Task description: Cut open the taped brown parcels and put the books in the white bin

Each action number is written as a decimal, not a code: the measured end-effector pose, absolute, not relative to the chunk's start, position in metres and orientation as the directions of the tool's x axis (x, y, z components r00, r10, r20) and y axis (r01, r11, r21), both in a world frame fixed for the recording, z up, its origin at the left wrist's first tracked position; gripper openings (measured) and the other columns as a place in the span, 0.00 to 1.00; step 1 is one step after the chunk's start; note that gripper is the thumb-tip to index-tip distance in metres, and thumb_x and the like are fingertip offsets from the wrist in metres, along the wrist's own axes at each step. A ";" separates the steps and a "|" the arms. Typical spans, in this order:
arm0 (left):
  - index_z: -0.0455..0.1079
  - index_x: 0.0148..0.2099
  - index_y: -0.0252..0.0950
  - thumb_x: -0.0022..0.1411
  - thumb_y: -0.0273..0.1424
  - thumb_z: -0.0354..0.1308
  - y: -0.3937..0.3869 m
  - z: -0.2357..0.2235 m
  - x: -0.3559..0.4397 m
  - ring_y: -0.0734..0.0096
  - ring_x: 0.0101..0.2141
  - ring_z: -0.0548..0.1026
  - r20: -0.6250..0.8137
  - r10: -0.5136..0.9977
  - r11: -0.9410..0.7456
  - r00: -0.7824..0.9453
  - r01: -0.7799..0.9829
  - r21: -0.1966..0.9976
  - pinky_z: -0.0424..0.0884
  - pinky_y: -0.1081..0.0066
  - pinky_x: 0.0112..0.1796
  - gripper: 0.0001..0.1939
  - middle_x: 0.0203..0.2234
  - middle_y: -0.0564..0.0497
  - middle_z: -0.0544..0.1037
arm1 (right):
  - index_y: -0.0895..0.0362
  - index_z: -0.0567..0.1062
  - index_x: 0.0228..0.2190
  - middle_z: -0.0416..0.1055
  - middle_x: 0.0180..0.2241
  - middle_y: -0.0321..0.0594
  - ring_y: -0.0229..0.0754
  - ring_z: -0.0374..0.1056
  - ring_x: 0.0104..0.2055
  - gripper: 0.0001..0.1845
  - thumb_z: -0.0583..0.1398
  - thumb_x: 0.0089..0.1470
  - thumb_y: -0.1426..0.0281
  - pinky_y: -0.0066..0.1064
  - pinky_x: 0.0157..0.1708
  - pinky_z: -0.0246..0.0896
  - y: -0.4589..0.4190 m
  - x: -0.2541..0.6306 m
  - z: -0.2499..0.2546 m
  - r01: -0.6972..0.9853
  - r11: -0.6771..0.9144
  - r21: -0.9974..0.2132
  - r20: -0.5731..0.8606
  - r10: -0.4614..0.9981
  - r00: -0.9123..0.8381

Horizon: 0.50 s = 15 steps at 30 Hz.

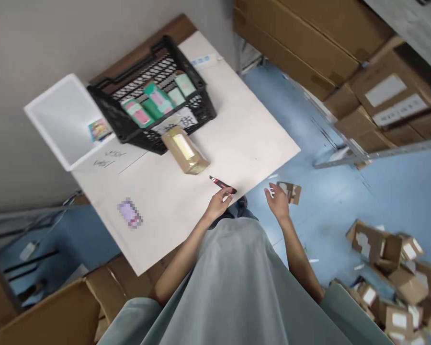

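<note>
My left hand (219, 201) is at the near edge of the white table (244, 139), its fingers pinched on the end of a red and black utility knife (221, 184) that lies on the tabletop. My right hand (278, 202) hovers beyond the table edge over the blue floor, fingers spread and holding nothing. Just past its fingertips is a small opened cardboard box (292, 191); whether it is in the air or on the floor I cannot tell. A taped brown carton (185, 153) lies on the table ahead of the knife.
A black mesh basket (201, 112) holds several green and pink boxes (154, 100). Beside it stands a white bin (57, 120). Several emptied small cartons (391, 278) litter the floor at right. Large cartons (345, 52) fill shelving beyond. An open carton (50, 311) sits lower left.
</note>
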<state>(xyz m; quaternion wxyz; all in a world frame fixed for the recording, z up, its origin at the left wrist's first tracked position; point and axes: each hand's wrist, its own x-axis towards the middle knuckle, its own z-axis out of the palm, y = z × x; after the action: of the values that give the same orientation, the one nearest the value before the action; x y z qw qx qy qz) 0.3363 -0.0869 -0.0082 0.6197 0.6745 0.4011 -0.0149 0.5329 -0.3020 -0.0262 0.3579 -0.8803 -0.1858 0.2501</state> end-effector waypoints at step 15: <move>0.80 0.61 0.39 0.70 0.43 0.68 -0.051 0.016 0.187 0.47 0.66 0.79 -0.513 0.837 0.420 0.188 0.379 0.824 0.71 0.49 0.71 0.23 0.63 0.39 0.84 | 0.58 0.64 0.72 0.57 0.73 0.66 0.71 0.57 0.74 0.51 0.74 0.59 0.50 0.63 0.68 0.68 0.044 0.427 -0.038 0.588 -0.496 -0.639 -0.296 0.864 0.406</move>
<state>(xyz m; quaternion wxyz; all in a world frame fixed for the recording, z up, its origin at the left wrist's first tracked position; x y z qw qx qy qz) 0.1868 -0.0513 0.0156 0.5851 0.5016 0.6064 0.1957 0.4268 0.0438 -0.0376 0.2240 -0.8081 -0.4494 0.3079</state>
